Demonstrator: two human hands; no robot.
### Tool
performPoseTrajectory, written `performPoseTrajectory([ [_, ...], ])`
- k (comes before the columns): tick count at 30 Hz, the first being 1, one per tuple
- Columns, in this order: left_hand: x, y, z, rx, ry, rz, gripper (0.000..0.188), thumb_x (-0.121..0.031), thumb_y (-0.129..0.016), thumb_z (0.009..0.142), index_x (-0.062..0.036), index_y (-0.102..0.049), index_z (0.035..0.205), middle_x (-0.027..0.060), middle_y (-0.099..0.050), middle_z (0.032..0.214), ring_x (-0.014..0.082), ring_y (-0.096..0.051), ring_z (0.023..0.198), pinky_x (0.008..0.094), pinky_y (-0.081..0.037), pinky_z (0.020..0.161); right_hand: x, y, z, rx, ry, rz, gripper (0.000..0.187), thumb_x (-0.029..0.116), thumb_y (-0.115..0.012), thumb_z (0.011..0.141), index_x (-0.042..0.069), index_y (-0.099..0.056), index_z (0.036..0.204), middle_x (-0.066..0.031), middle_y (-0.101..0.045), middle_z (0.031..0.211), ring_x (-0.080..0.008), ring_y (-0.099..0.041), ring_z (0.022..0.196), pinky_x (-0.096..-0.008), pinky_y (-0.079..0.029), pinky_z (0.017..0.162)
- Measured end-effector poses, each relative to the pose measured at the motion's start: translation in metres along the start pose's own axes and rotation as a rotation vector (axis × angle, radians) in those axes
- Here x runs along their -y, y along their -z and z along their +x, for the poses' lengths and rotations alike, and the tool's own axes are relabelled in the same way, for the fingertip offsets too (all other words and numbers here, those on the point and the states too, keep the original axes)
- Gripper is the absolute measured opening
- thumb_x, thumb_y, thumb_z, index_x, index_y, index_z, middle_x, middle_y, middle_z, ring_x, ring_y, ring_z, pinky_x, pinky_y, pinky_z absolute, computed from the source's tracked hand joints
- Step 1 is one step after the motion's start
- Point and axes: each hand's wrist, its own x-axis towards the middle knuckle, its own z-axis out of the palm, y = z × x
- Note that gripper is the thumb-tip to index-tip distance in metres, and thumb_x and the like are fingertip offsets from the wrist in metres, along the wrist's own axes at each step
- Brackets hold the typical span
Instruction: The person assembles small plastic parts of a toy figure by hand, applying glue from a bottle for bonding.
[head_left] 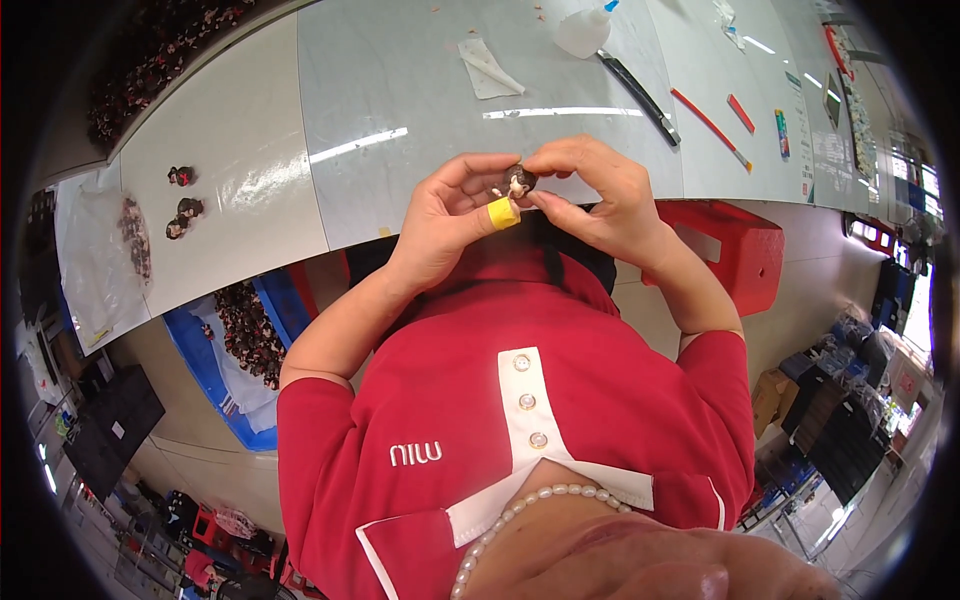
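Observation:
A small figurine (517,182), dark brown with a pale part at its front, is held between my two hands just above the table's near edge. My left hand (445,205) grips it from the left with the fingertips and thumb; yellow tape wraps that thumb. From the right, my right hand (605,195) pinches it between thumb and forefinger. The fingers cover part of the figurine, so its finer details are hidden.
Small dark figurines (185,218) stand on the table's left, beside a clear plastic bag (90,255). Farther off lie a white paper piece (488,70), a glue bottle (583,32), a long black tool (640,97) and a red-handled brush (712,130). Below are a blue crate (262,440) and red stool (755,262).

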Motion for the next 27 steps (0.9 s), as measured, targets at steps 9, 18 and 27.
performPoseTrajectory([
  [9,0.005,-0.008,-0.002,-0.050,-0.113,0.076,0.039,0.004,-0.049,0.085,0.0049,-0.042,0.124,0.0127,-0.055,0.115,0.0172,-0.054,0.109,0.0301,-0.045,0.094,-0.002,-0.015,-0.012,-0.001,-0.290,0.176,0.025,0.001,-0.067,0.078,-0.001,-0.060,0.102,-0.0075,-0.059,0.098,-0.0142,-0.059,0.083,-0.0251,-0.048,0.071],
  [18,0.003,-0.008,-0.002,-0.048,-0.102,0.183,0.029,0.006,-0.045,0.086,0.0048,-0.045,0.115,0.0111,-0.055,0.108,0.0148,-0.055,0.103,0.0286,-0.047,0.090,0.002,-0.016,-0.012,0.015,-0.744,0.875,0.028,0.000,-0.056,0.087,-0.003,-0.047,0.113,-0.0126,-0.060,0.102,-0.0173,-0.059,0.098,-0.0300,-0.051,0.085],
  [27,0.008,-0.008,0.000,-0.104,-0.201,0.252,0.028,0.006,-0.047,0.085,0.0032,-0.050,0.113,0.0074,-0.055,0.109,0.0128,-0.056,0.100,0.0262,-0.048,0.087,0.002,-0.021,-0.014,-0.012,-0.753,0.864,0.030,-0.001,-0.055,0.085,-0.001,-0.047,0.114,-0.0119,-0.060,0.102,-0.0167,-0.059,0.097,-0.0313,-0.049,0.088],
])
